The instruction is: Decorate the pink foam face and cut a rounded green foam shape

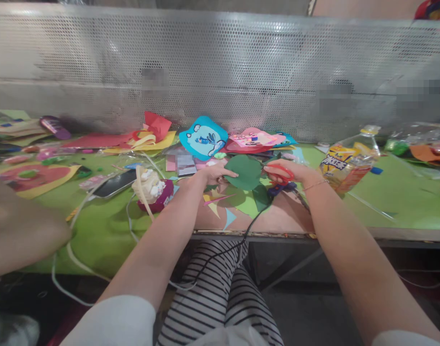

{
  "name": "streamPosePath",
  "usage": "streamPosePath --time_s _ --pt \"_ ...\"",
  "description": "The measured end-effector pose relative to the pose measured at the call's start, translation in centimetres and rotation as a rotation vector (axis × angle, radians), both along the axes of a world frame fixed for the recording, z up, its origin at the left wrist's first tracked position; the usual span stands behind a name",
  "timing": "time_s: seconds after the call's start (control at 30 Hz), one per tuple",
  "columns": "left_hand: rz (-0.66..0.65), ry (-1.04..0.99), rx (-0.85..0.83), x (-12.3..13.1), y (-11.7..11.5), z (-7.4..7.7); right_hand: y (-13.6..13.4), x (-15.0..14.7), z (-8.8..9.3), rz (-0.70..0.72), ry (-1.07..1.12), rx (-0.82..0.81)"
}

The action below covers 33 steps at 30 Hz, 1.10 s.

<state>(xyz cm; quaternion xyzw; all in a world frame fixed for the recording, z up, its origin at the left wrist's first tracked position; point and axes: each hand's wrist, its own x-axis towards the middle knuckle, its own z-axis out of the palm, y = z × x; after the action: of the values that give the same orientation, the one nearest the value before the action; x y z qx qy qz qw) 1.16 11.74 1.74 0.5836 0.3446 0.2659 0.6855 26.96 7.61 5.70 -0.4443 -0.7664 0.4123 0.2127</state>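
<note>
My left hand (217, 173) pinches the left edge of a rounded piece of dark green paper (244, 172) above the table's front edge. At the paper's right side, my right hand (287, 169) is closed around the handles of red scissors (280, 174); their blades are mostly hidden. Below the paper lie paper scraps: light green (247, 204), light blue (229, 218) and yellow (213, 205). A dark purple object with a black cable (275, 189) sits under my right hand; I cannot make out its kind.
A clear bottle (349, 161) with a yellow label stands to the right. On the left are a phone (116, 183), a cream-topped purple cup-shaped thing (153, 190), a white cable (73, 257) and another person's arm (21, 230). Blue cut paper (202, 137) lies before a perforated metal panel (220, 62).
</note>
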Motion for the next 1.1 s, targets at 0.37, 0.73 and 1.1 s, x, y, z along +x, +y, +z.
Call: streamPosePath --time_s 0.37,0.73,1.1 --pt "0.123 -0.049 -0.027 0.4 -0.2 0.1 1.7 0.7 -1.0 -0.216 0.077 0.094" --pt "0.389 -0.212 -0.002 1.2 0.9 -0.6 2.8 0.8 -2.0 -0.289 0.294 0.118" --pt "0.403 -0.298 0.217 1.6 1.4 -1.2 2.4 -1.9 -2.5 -0.288 0.394 0.303"
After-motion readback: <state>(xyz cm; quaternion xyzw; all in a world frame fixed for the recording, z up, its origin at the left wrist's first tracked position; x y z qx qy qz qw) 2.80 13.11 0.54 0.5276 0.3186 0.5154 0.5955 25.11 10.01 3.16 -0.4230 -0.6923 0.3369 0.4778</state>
